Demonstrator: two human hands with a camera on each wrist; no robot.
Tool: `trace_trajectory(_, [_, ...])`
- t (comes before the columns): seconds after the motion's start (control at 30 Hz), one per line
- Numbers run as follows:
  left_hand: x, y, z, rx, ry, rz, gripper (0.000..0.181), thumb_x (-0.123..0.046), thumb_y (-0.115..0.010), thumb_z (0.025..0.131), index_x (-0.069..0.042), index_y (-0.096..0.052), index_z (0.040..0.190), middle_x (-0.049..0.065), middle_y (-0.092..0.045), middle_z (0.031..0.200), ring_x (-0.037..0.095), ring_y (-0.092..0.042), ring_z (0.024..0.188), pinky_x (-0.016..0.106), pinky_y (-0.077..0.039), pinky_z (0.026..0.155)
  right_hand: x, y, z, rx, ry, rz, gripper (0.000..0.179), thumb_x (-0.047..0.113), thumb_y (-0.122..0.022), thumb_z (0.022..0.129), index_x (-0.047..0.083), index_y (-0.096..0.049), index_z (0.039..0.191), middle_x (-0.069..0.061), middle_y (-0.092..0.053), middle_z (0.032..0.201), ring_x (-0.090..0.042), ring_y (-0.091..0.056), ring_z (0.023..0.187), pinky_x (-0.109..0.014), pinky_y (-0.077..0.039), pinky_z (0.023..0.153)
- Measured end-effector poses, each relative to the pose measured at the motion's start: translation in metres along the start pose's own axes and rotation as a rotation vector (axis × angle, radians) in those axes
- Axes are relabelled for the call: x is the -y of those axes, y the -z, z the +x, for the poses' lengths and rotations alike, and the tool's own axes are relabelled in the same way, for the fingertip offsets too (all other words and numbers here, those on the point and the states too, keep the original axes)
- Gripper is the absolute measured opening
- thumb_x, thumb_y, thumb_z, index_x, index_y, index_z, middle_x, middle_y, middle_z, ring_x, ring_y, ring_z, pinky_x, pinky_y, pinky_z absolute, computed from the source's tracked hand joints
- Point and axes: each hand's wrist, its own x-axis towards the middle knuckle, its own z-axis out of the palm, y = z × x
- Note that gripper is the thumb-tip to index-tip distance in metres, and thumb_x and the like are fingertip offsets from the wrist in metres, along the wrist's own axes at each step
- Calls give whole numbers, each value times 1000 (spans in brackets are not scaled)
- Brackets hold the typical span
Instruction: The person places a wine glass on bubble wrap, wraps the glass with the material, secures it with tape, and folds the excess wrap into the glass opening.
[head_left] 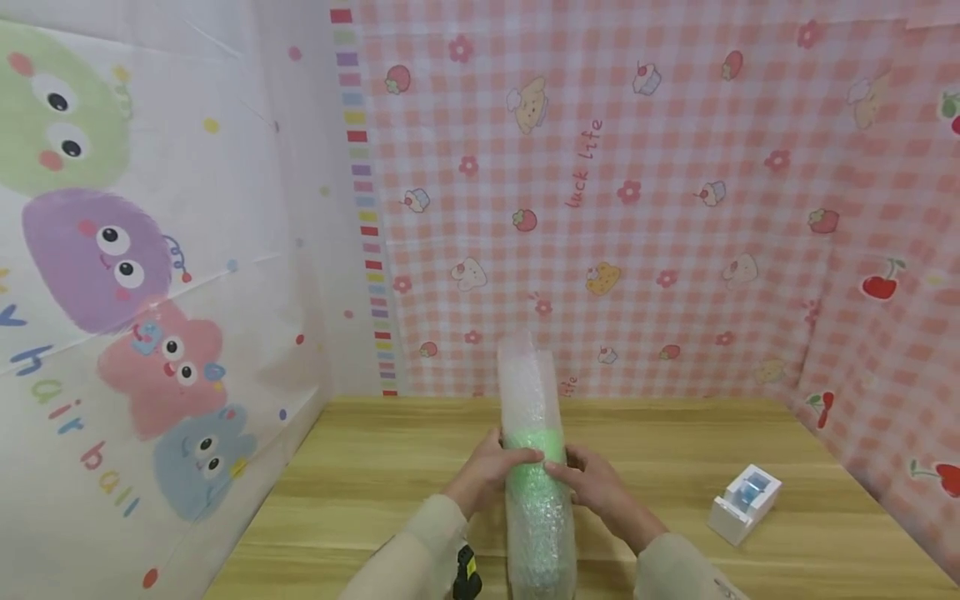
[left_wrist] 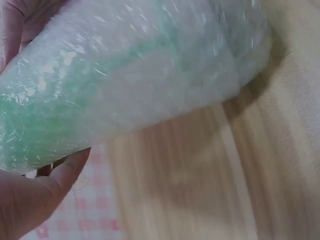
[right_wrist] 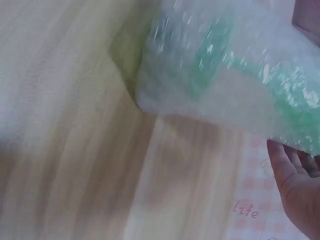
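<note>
A long bundle of clear bubble wrap [head_left: 540, 533] stretches from the near edge of the table towards the back cloth, its thin far end loose and rising. Green material shows through the plastic; what lies inside is blurred by the wrap. My left hand [head_left: 495, 467] grips the bundle from the left, thumb on top. On the opposite side my right hand [head_left: 596, 483] holds it too, and the thumbs nearly meet over the green part. Both wrist views show the thick wrapped end [left_wrist: 200, 65] close to the wooden table; whether it touches, I cannot tell.
A white tape dispenser [head_left: 746, 504] with blue parts stands on the wooden table [head_left: 660, 433] to the right. A small black object with a yellow mark [head_left: 467, 575] is beside the left sleeve. Patterned cloths [head_left: 480, 233] hang behind and at both sides.
</note>
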Motion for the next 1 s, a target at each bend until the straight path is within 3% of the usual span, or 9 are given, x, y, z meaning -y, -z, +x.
trace_trajectory(0.2, [-7, 6, 3, 4, -85, 22, 100, -14, -83, 76, -6, -22, 154, 16, -47, 140, 33, -52, 120, 53, -44, 101, 10, 0, -1, -30, 80, -22, 68, 33, -68, 95, 1, -41, 148, -21, -47, 144, -42, -50, 127, -55, -49, 94])
trace_trajectory(0.37, [-11, 11, 3, 48, -130, 1, 106, -12, -85, 76, -10, -16, 157, 16, -38, 150, 35, -45, 129, 54, -38, 108, 15, 2, -1, -1, 135, 0, 70, 28, -70, 94, 7, -36, 151, -19, -41, 150, -40, -48, 130, -56, -46, 100])
trace_trajectory(0.6, [-11, 15, 3, 105, -168, 63, 110, -11, -85, 76, -14, -13, 159, 13, -26, 160, 36, -28, 144, 56, -31, 112, 25, 2, 1, 1, 147, -58, 73, 43, -64, 96, 23, -28, 156, -14, -42, 147, -38, -46, 131, -56, -45, 100])
trace_trajectory(0.83, [-10, 20, -1, 208, -253, 154, 101, -8, -82, 79, -26, -22, 158, 3, -40, 152, 32, -38, 138, 56, -38, 107, 38, 0, 3, -55, 203, -151, 77, 47, -70, 90, 28, -32, 153, -9, -46, 146, -35, -51, 126, -55, -48, 96])
trace_trajectory(0.93, [-11, 23, -4, 241, -266, 172, 95, -9, -80, 81, -26, -25, 156, 1, -40, 151, 31, -36, 139, 57, -37, 108, 39, -2, 2, -59, 213, -142, 70, 45, -71, 90, 25, -39, 149, -7, -52, 141, -31, -53, 125, -53, -48, 97])
trace_trajectory(1.0, [-12, 26, -6, 273, -249, 158, 85, -18, -74, 88, -26, -25, 156, 0, -38, 153, 30, -33, 141, 56, -33, 111, 40, -3, 1, -59, 221, -124, 65, 43, -70, 91, 20, -42, 146, -8, -56, 137, -29, -55, 122, -52, -48, 97])
